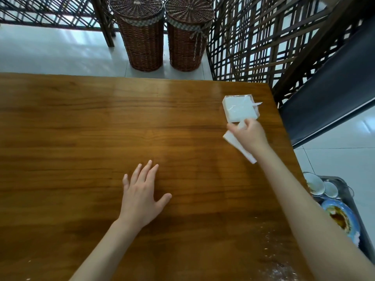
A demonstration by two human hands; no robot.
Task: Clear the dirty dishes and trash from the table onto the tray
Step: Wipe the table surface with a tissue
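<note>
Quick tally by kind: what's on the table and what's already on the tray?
White napkin pack in clear plastic wrap, on table: 1
Loose white napkin, held in right hand: 1
White bowls on grey tray: 2
Blue sauce-stained plate on tray: 1
Total: 5

The tray (354, 201) with a plate (341, 217) and bowls (316, 184) is partly behind the right arm and cut by the frame edge. The right hand (250, 135) hides part of the napkin (236, 144).

Glossy wooden table (85, 122) with a napkin pack (239, 109) near its far right corner.
</note>
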